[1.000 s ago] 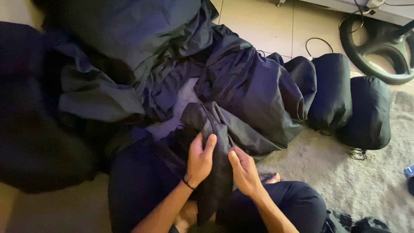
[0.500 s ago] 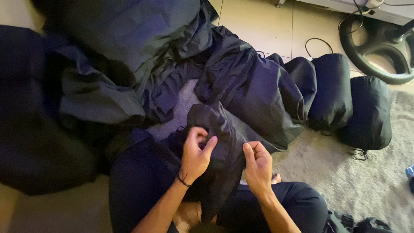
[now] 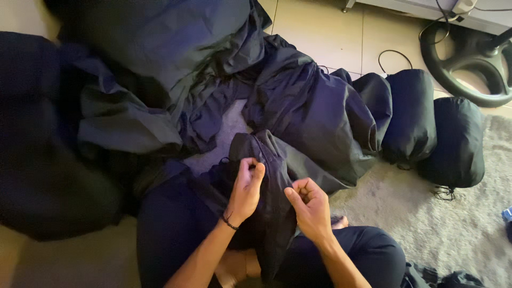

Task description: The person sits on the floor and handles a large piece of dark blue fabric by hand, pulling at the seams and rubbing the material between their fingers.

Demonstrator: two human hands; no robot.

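Observation:
I sit on the floor with a dark fabric bundle [image 3: 269, 213] across my lap. My left hand [image 3: 246, 186] pinches the upper edge of this bundle, fingers closed on the cloth; a thin black band circles that wrist. My right hand [image 3: 311, 209] grips the same fabric a little lower and to the right, fingers curled in. A large heap of crumpled dark blue fabric [image 3: 298, 101] spreads out just beyond my hands and joins the piece that I hold.
Two stuffed dark cylindrical sacks [image 3: 410, 114] [image 3: 456, 141] stand at the right on a grey carpet [image 3: 426, 229]. A steering wheel [image 3: 469, 58] and cables lie on the tiled floor at the top right. More dark fabric [image 3: 48, 160] piles up on the left.
Both hands went from lying flat on the bundle to pinching it. They have drawn the fabric up and slightly apart, and the right hand has shifted to the right.

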